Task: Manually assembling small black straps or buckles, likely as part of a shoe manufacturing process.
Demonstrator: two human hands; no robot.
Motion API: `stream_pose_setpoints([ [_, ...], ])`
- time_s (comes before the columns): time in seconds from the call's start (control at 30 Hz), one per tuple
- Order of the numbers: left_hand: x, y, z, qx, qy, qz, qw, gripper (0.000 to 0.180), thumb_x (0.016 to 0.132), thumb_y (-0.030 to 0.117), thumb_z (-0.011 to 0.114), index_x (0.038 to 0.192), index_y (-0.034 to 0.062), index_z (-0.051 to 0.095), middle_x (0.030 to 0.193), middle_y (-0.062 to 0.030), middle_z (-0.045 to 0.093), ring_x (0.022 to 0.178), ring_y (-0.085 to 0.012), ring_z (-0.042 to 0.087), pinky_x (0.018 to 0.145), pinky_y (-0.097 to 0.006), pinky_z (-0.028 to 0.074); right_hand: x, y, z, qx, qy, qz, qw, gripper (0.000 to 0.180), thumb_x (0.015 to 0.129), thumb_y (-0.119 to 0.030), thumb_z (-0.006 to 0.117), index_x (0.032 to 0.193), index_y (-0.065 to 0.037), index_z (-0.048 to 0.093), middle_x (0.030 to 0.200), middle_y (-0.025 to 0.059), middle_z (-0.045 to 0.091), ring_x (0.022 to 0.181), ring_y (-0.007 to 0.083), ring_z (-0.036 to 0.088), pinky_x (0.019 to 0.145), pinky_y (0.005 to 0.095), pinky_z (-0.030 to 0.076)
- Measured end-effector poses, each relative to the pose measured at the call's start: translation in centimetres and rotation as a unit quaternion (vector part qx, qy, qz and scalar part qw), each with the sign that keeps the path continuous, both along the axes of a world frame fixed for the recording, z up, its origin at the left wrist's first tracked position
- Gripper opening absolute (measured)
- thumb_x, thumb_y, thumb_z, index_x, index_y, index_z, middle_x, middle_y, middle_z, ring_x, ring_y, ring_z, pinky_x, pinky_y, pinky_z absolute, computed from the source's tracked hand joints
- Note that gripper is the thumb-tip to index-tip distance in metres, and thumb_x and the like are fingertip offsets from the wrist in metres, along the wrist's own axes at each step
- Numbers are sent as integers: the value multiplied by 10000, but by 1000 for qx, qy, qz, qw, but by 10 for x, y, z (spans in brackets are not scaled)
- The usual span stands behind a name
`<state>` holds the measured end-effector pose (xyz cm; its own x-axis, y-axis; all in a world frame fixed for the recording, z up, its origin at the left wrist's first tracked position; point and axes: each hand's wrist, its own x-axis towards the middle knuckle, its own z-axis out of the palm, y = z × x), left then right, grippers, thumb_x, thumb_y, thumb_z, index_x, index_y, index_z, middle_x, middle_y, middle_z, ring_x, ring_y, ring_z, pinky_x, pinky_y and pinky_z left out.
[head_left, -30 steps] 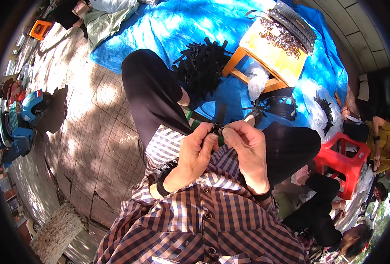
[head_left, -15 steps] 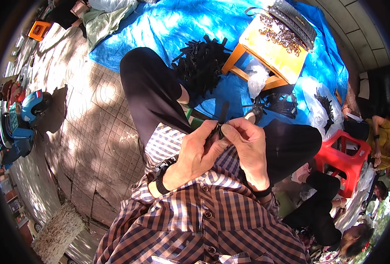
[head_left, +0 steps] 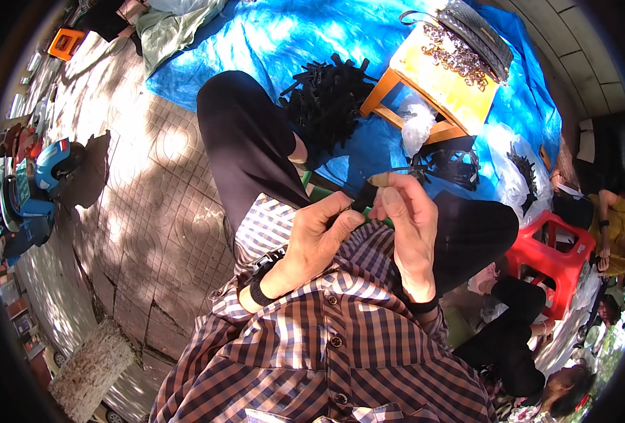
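Above my lap, my left hand [head_left: 323, 233] is closed, its thumb and forefinger pinching a short black strap [head_left: 364, 197]. The strap points up and away from that hand, and its lower end is hidden by the fingers. Just right of it is my right hand [head_left: 411, 225], its forefinger stretched out and thumb raised. A tan cover sits on that forefinger's tip. The curled lower fingers come close to the strap; whether they touch it I cannot tell. Beyond my knees lies a heap of similar black straps [head_left: 330, 102].
A blue tarp [head_left: 270, 39] spreads ahead. On it stands a wooden stool [head_left: 443, 77] bearing small shiny metal pieces [head_left: 457, 56] and a black woven bag [head_left: 478, 39]. Plastic bags [head_left: 417, 127] hang and lie nearby. A red plastic stool [head_left: 552, 243] and other people are at right.
My right hand has drawn slightly right, away from its pinch beside the left fingers, with the forefinger now lifted. The left hand stays nearly in place, holding the strap.
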<state>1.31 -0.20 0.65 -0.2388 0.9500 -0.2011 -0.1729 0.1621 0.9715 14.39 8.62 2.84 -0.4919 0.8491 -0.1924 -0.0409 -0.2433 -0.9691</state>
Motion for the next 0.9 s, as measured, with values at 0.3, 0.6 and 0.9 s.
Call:
stream_pose_setpoints([
  [0.3, 0, 7, -1, -30, -105, -25, 994, 194, 968, 125, 458, 909, 0, 594, 604, 50, 395, 551, -22, 323, 489, -204, 268, -9, -8, -23, 114, -11, -15, 993, 98, 898, -70, 619, 934, 20, 605, 860, 29, 579, 715, 77, 562, 647, 200, 464],
  [0.6, 2, 9, 1, -55, -156, -26, 986, 236, 997, 206, 424, 969, 34, 583, 619, 50, 415, 517, -22, 329, 471, -179, 243, 0, 11, -28, -45, 12, 18, 999, 193, 914, -175, 616, 939, 16, 635, 748, -24, 555, 685, 47, 491, 645, 181, 392],
  [0.9, -6, 15, -25, -151, -212, -86, 962, 199, 985, 144, 420, 979, 36, 587, 646, 9, 507, 490, -30, 333, 449, -188, 229, 2, 25, -76, -227, 69, -4, 971, 172, 908, -200, 611, 935, -34, 644, 756, -15, 579, 687, 57, 532, 691, 197, 453],
])
